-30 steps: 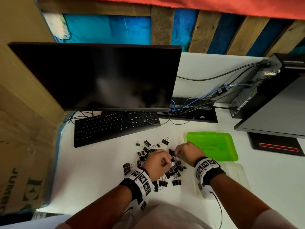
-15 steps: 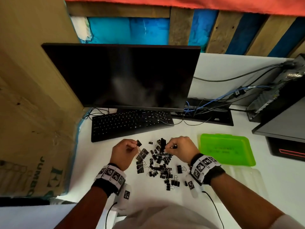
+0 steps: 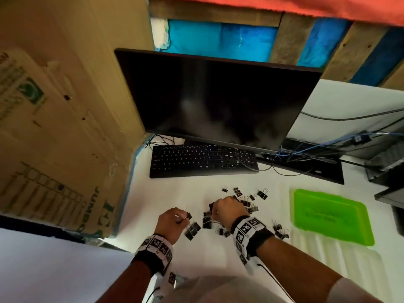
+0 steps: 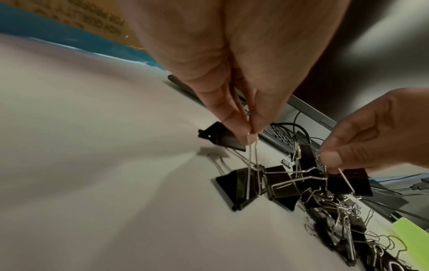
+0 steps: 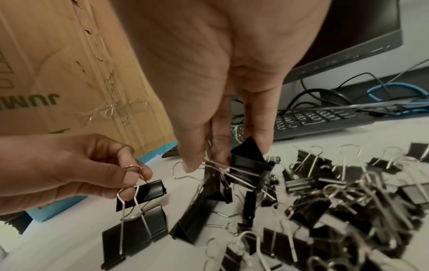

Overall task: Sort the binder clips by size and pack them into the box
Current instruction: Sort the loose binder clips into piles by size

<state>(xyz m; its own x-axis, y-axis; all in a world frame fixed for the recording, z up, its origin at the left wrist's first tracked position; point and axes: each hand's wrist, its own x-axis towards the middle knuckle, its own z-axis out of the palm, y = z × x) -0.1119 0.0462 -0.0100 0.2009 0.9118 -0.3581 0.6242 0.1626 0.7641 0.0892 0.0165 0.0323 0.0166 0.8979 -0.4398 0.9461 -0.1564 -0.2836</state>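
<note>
head view is showing a big brown cardboard box standing along the left edge of the white desk. a black monitor and keyboard are sitting at the back edge. the green box is lying near the right edge. the binder clips are lying piled in the middle. the left hand is pinching a clip's wire handle. the right hand is pinching a black clip.
</note>
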